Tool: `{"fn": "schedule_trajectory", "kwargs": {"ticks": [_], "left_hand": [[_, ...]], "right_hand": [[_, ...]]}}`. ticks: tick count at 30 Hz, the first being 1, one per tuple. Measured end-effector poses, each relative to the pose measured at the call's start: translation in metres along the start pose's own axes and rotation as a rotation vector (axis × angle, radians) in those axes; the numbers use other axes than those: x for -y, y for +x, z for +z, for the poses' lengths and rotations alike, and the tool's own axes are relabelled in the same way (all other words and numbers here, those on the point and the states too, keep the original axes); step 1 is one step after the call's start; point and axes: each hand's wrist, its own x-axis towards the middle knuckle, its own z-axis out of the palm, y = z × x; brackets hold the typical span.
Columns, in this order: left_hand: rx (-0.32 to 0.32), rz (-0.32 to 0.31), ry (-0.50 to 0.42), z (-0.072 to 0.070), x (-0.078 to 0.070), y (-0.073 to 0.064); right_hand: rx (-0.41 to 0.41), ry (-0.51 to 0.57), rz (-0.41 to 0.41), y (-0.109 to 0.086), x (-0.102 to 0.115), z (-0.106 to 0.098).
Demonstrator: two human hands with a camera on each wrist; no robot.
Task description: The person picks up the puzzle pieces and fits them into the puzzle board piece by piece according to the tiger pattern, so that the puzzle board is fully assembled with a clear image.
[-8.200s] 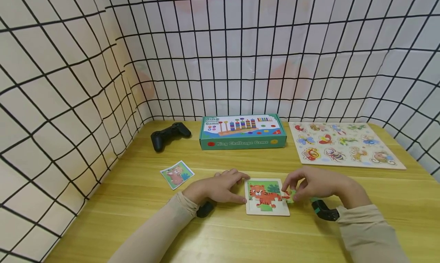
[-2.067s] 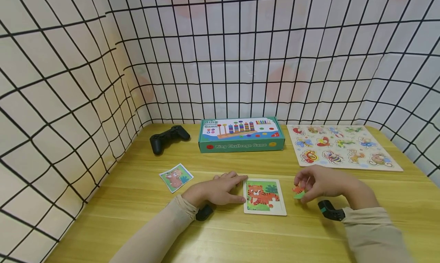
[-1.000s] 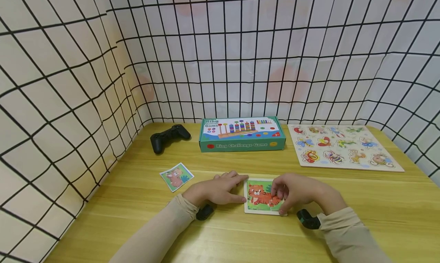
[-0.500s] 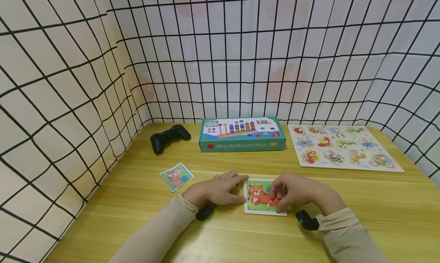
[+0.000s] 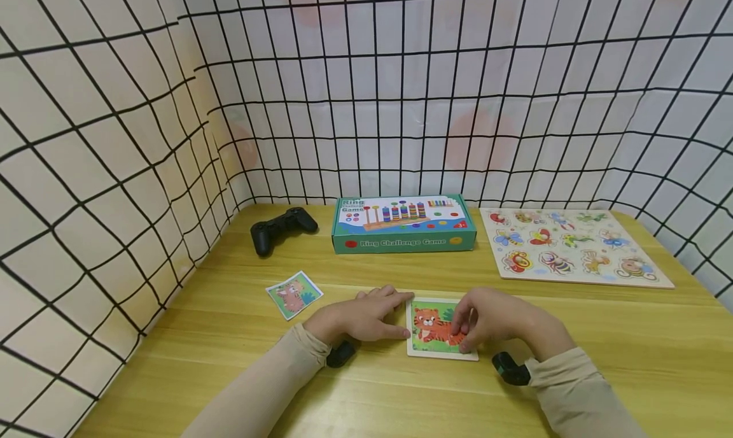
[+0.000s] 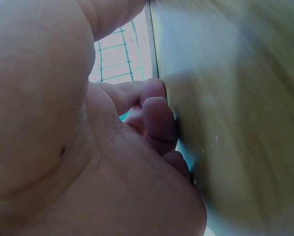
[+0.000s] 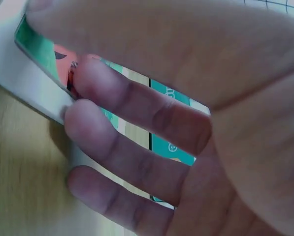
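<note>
In the head view, a small tiger jigsaw puzzle (image 5: 433, 328) with a pale frame lies on the wooden table. My left hand (image 5: 363, 314) rests on the table at its left side. The index fingertip touches the upper left corner and the thumb tip touches the left edge. Over the puzzle's right part is my right hand (image 5: 504, 317), thumb and index fingertip on the lower right puzzle piece (image 5: 457, 339). That piece lies within the picture, partly hidden by the fingers. In the right wrist view the thumb covers much of the puzzle piece (image 7: 36, 46), while the other fingers are loosely bent.
A tiger picture card (image 5: 294, 295) lies to the left. Behind are a black game controller (image 5: 283, 229), a green Ring Challenge Game box (image 5: 403, 225) and, at right, a wooden insect puzzle board (image 5: 572, 244). Grid-patterned cloth (image 5: 424, 94) borders the table.
Pieces have filled the gaps at the puzzle's bottom. My right hand has carried the last-held piece leftward into the lower right gap, where it now lies flatter. My left hand has stayed put.
</note>
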Motion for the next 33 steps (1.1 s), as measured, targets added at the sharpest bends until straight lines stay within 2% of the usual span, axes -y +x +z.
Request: {"fn": "schedule_trajectory", "kwargs": {"ticks": [6,15,23,33], "left_hand": [[-0.002,0.003,0.002,0.001,-0.001,0.001],[-0.008,0.002,0.033,0.008,-0.002,-0.002],[-0.042,-0.019,0.044,0.016,-0.004,-0.009],[-0.005,-0.004,0.017,0.017,-0.003,-0.014]], "right_hand": [[0.007,0.003,-0.007,-0.002,-0.002,-0.001],[-0.086,0.0,0.087,-0.01,-0.009,0.004],[-0.11,-0.002,0.088,-0.01,-0.011,0.01],[-0.123,-0.008,0.099,-0.009,-0.013,0.016]]}}
